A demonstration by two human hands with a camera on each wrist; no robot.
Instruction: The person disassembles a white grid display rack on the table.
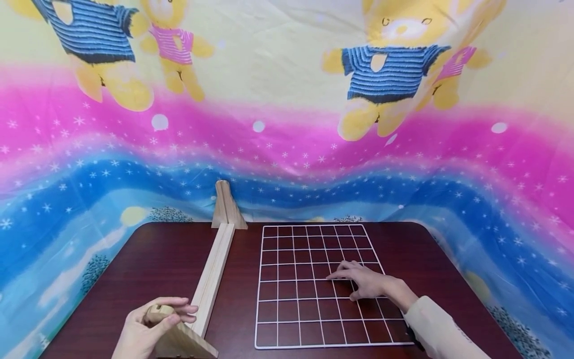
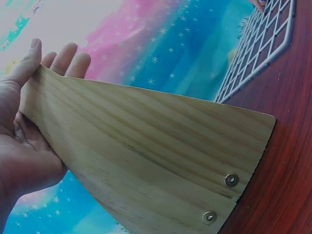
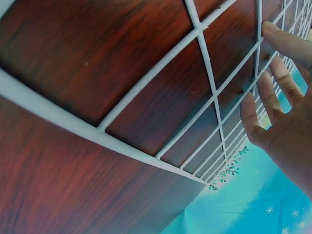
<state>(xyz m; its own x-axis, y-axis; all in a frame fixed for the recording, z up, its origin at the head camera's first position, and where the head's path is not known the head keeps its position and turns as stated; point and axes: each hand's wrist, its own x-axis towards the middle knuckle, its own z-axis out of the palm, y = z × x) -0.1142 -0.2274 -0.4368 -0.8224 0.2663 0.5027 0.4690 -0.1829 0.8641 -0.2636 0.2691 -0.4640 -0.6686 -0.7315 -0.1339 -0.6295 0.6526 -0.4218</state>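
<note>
Under the left hand's (image 1: pixel 150 324) closed grip stands the wooden stand's near foot (image 1: pixel 179 339), while the right hand (image 1: pixel 363 281) presses flat-fingered on the wire grid (image 1: pixel 291 259), apparently positioning it for mounting.

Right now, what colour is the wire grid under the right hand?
White; the wire grid shows best in the head view, lying on the dark red-brown table.

Makeshift home setup: teddy-bear bedsheet (image 1: pixel 287 99) backdrop behind small wooden table (image 1: pixel 170 254)
</note>
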